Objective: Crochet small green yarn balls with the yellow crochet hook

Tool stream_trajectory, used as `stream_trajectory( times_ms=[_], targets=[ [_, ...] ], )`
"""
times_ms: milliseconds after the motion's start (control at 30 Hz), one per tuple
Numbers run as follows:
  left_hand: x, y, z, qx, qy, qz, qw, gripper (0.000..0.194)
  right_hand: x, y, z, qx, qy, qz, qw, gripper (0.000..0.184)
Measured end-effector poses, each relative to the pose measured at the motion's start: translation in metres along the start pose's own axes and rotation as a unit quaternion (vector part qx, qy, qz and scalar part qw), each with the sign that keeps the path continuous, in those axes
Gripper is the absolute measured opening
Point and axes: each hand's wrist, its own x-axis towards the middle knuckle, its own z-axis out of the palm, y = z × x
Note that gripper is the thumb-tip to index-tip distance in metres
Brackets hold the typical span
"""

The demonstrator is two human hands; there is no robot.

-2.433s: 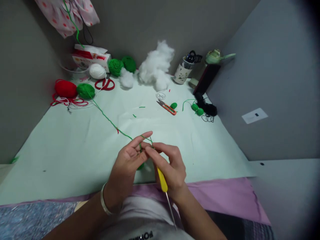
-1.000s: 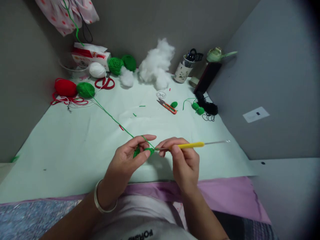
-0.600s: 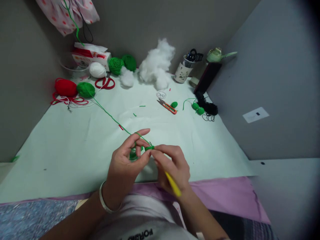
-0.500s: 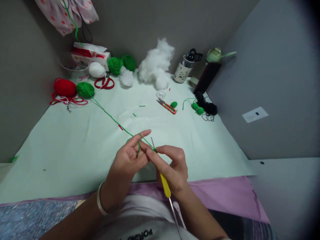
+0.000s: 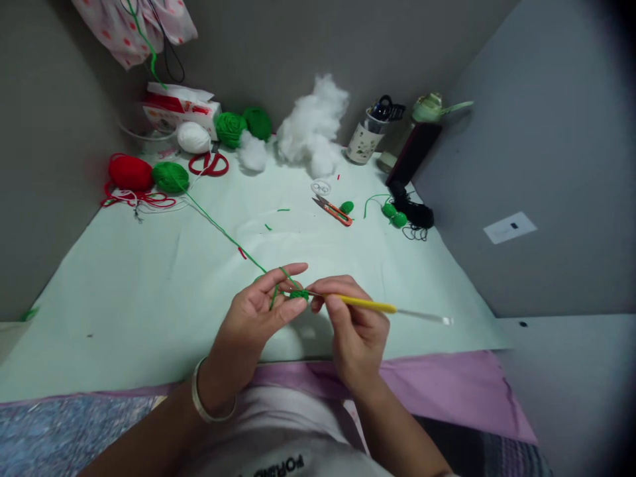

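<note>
Between thumb and fingers, my left hand (image 5: 258,308) pinches a small green crochet piece (image 5: 299,294). Green yarn (image 5: 223,232) loops over its raised index finger and runs back to a green yarn ball (image 5: 170,177) at the left. My right hand (image 5: 358,328) is closed on a crochet hook with a yellow handle (image 5: 368,303), held nearly level. The hook's thin metal tip reaches the green piece; whether it passes through a stitch I cannot tell. Its other metal end points right.
Orange thread snips (image 5: 334,212) lie mid-table beside a small green piece (image 5: 346,207). Behind are white stuffing (image 5: 313,126), red scissors (image 5: 209,164), a red yarn ball (image 5: 130,172) and a cup of tools (image 5: 365,139). Black yarn (image 5: 416,215) and green balls (image 5: 393,215) lie right.
My right hand has turned and shifted right, swinging the hook from pointing down toward my body to nearly level. The green crochet piece now shows in my left hand's pinch.
</note>
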Motion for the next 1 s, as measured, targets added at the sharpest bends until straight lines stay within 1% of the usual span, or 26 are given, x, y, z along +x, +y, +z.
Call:
stream_trajectory(
  times_ms=[67,100,133,167,233,300,367,400,467,533,667,733,867,933,1000],
  targets=[
    [0.001,0.000,0.002,-0.022,0.011,-0.004,1.000,0.041,-0.003,0.000,-0.002,-0.097,-0.030,-0.073,0.992,0.028],
    [0.001,0.001,0.003,-0.044,0.008,-0.024,0.999,0.041,-0.004,0.000,-0.003,-0.130,-0.045,-0.100,0.985,0.033],
    [0.002,0.002,0.003,-0.068,0.001,-0.052,0.996,0.040,-0.004,0.000,-0.004,-0.143,-0.053,-0.111,0.982,0.036],
    [0.003,0.004,0.003,-0.092,-0.006,-0.082,0.992,0.039,-0.003,0.000,-0.006,-0.133,-0.048,-0.104,0.985,0.035],
    [0.006,0.007,0.001,-0.128,-0.012,-0.118,0.985,0.032,0.000,-0.001,-0.008,-0.057,-0.009,-0.048,0.997,0.028],
    [0.007,0.009,-0.001,-0.133,-0.008,-0.108,0.985,0.029,0.005,-0.001,-0.008,0.054,0.031,0.023,0.998,0.021],
    [0.006,0.008,-0.002,-0.100,-0.012,-0.077,0.992,0.030,0.008,-0.001,-0.005,0.139,0.028,0.066,0.988,0.018],
    [0.006,0.007,-0.001,-0.076,-0.018,-0.060,0.995,0.031,0.008,0.000,-0.004,0.157,0.015,0.074,0.985,0.017],
    [0.003,0.005,0.000,-0.035,-0.025,-0.033,0.999,0.029,0.008,0.002,-0.001,0.151,-0.003,0.076,0.986,0.015],
    [0.001,0.004,0.002,-0.019,-0.021,-0.020,0.999,0.024,0.008,0.004,-0.001,0.144,-0.001,0.090,0.985,0.015],
    [0.000,0.006,0.001,-0.017,-0.010,-0.026,0.999,0.023,0.010,0.007,-0.002,0.214,0.016,0.152,0.965,0.015],
    [0.001,0.007,0.001,-0.016,-0.010,-0.027,0.999,0.023,0.012,0.006,-0.003,0.245,0.017,0.166,0.955,0.016],
    [0.001,0.008,0.000,-0.006,-0.013,-0.026,1.000,0.021,0.014,0.002,-0.005,0.267,0.011,0.180,0.947,0.021],
    [0.001,0.007,-0.001,0.007,-0.010,-0.020,1.000,0.022,0.013,0.000,-0.007,0.259,0.007,0.179,0.949,0.022],
    [0.001,0.006,-0.003,0.022,-0.006,-0.016,1.000,0.023,0.011,-0.002,-0.008,0.241,0.002,0.160,0.957,0.021]
  ],
)
